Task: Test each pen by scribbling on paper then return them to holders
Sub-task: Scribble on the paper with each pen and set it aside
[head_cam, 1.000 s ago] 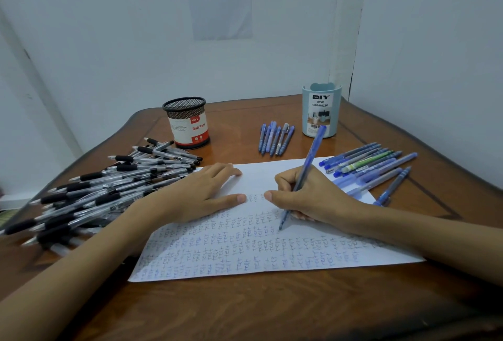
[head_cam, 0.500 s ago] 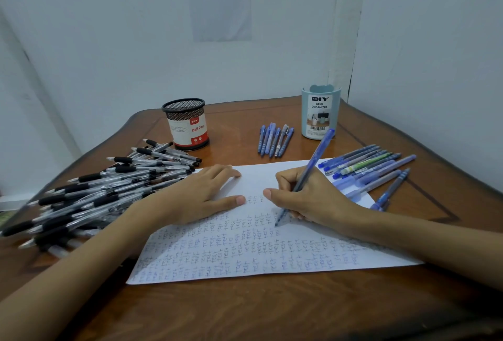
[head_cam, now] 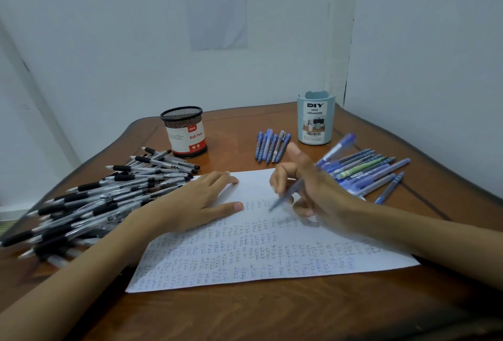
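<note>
Plainly, scribbled paper (head_cam: 272,264) lies on a wooden table (head_cam: 245,319) against white walls (head_cam: 109,41)

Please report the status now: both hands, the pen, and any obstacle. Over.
Left grip flat on paper, open. Right grip holds blue pen, tip near paper, blurred. Loose blue pens lie right of it, organizer behind.

A blue pen (head_cam: 288,195) was tilted over the paper (head_cam: 272,261), white paper lay flat, full of small scribbles, black pens (head_cam: 109,193) heaped left, blue pens (head_cam: 373,169) lay right, black mesh holder (head_cam: 185,131) and pale blue holder (head_cam: 315,120) stood behind.
</note>
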Tool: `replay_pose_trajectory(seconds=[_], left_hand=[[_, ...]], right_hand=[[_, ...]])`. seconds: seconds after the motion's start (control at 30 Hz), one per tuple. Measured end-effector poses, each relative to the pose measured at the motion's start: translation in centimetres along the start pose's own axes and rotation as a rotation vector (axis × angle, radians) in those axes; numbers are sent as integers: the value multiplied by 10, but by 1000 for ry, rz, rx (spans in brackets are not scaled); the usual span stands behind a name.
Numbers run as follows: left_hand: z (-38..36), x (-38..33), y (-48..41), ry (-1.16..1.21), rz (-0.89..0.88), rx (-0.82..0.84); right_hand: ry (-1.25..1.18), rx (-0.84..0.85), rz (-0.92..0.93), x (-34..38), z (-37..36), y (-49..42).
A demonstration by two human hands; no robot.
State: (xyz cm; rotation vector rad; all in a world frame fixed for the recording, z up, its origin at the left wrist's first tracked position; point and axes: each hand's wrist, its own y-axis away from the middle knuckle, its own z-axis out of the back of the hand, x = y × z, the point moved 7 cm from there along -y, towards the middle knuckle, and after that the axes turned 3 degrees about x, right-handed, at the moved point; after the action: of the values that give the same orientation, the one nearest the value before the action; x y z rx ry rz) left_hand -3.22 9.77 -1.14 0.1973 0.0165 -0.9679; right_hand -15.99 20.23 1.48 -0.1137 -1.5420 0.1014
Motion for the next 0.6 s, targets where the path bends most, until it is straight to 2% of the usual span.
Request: replay_pose_trajectory(seconds=[0.2, 0.3, 0.47, 0.6], left_hand=[[0, 0, 2, -7, -3, 15], [0, 0, 3, -8, -17, 9], [-1, 1, 2, 11, 5, 8], [0, 1, 3, 11, 3, 4]], right_hand=[[86, -214, 5, 9, 29, -4], [79, -215, 25, 8, 32, -8], [-65, -190, 52, 4, 31, -11], [-27, -105, 95, 9, 25, -10]])
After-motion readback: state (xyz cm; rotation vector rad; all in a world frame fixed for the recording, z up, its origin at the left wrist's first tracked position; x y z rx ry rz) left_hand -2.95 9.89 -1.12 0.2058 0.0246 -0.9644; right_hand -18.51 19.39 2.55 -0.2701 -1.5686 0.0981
